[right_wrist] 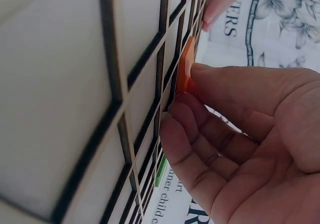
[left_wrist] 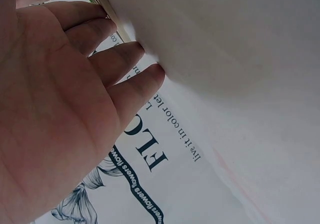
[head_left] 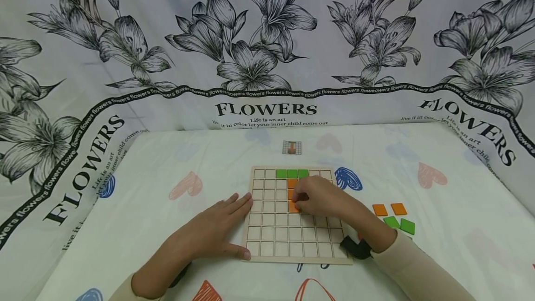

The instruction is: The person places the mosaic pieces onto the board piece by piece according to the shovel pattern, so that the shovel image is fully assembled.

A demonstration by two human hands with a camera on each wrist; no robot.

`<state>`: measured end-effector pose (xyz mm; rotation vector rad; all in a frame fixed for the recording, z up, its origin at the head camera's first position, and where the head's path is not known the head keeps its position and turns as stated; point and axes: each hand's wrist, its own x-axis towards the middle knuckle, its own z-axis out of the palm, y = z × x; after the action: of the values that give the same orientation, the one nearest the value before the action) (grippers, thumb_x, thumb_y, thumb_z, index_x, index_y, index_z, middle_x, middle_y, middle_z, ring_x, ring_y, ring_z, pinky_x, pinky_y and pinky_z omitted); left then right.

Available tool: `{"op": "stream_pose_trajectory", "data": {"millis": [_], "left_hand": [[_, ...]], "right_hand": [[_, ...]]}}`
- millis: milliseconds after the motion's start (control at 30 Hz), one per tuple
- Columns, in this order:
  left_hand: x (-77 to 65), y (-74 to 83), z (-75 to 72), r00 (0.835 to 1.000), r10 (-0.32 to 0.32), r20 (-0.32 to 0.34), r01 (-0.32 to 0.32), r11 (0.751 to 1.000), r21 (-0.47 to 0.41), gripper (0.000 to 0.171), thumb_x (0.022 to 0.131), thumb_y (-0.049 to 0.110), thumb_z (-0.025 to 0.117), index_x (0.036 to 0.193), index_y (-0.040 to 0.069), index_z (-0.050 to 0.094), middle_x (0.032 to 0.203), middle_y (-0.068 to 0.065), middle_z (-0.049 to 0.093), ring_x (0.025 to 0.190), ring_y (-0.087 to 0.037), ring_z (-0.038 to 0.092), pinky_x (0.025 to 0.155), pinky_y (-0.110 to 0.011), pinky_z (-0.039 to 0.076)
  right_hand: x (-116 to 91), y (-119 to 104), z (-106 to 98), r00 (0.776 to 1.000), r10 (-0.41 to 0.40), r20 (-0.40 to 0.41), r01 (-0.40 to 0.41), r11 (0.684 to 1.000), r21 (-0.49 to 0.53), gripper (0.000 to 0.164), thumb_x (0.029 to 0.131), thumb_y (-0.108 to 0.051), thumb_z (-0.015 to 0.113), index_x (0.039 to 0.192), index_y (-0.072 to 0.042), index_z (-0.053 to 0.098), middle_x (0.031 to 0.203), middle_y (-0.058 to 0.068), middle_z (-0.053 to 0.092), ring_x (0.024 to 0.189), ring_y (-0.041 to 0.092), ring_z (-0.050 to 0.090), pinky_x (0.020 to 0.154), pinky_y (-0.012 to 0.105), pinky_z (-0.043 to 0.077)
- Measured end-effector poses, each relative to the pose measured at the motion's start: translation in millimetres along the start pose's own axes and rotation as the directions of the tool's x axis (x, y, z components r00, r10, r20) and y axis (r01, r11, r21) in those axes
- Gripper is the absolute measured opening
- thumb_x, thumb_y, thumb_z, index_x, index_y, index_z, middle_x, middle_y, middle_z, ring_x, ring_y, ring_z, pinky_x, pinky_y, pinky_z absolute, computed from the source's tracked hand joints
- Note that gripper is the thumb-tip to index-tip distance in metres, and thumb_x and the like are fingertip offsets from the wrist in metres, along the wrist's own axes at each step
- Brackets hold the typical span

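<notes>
A square wooden grid board (head_left: 288, 234) lies flat on the cloth. Three green tiles (head_left: 292, 173) sit side by side in its top row, and an orange tile (head_left: 292, 183) is in the column under the middle one. Further down that column, my right hand (head_left: 323, 195) pinches an orange square tile (right_wrist: 187, 67) between thumb and fingers, right at the grid; in the right wrist view it stands tilted against the cells. My left hand (head_left: 213, 229) rests with extended fingers along the board's left edge, thumb at the lower left corner.
Loose orange tiles (head_left: 380, 210) and green tiles (head_left: 407, 226) lie right of the board, some partly hidden behind the right forearm. A small card with a grid picture (head_left: 291, 147) lies beyond the board. Flower-printed cloth (head_left: 267, 110) rises at the back and sides.
</notes>
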<state>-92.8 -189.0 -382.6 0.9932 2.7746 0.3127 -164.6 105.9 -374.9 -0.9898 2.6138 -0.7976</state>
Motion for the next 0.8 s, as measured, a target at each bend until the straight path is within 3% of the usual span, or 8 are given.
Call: {"op": "stream_pose_trajectory", "data": {"millis": [233,400,533,800], "left_hand": [[-0.3,0.1,0.1,1.0,-0.002,0.002,0.002,1.0,-0.009,0.111,0.08,0.079,0.057,0.157,0.003,0.031,0.163,-0.008,0.027,0.146,-0.036,0.029,0.113,-0.053,0.033],[-0.5,0.6,-1.3,1.0,-0.011,0.009,0.011,1.0,-0.015,0.111,0.08,0.079,0.057,0.157,0.003,0.031,0.164,-0.008,0.027,0.147,-0.036,0.028,0.114,-0.053,0.033],[-0.4,0.5,-1.7,1.0,-0.006,0.004,0.006,1.0,-0.01,0.112,0.08,0.079,0.057,0.157,0.002,0.031,0.163,-0.009,0.028,0.146,-0.037,0.029,0.113,-0.053,0.033],[-0.1,0.3,-1.1,1.0,-0.007,0.008,0.007,1.0,-0.011,0.112,0.08,0.079,0.058,0.157,0.003,0.031,0.163,-0.008,0.028,0.146,-0.036,0.029,0.113,-0.054,0.033]], "right_hand": [[-5.4,6.7,-0.3,0.996,-0.091,0.01,0.092,0.996,-0.021,0.014,0.093,-0.009,0.07,0.082,-0.015,0.077,0.074,-0.012,0.057,0.07,0.008,0.05,0.064,0.026,0.047],[-11.1,9.5,-1.1,0.997,-0.079,0.019,0.08,0.997,-0.024,0.01,0.093,-0.01,0.071,0.095,-0.012,0.08,0.084,-0.011,0.063,0.077,0.008,0.054,0.072,0.027,0.051],[-16.7,14.7,-1.9,0.997,-0.08,0.003,0.08,0.996,-0.04,0.01,0.093,-0.011,0.071,0.094,-0.012,0.08,0.087,-0.011,0.062,0.08,0.008,0.055,0.072,0.027,0.051],[-40.1,30.4,-14.6,0.997,-0.072,-0.015,0.073,0.997,0.036,0.012,0.095,-0.009,0.069,0.098,-0.016,0.078,0.095,-0.012,0.063,0.084,0.008,0.056,0.072,0.027,0.052]]}}
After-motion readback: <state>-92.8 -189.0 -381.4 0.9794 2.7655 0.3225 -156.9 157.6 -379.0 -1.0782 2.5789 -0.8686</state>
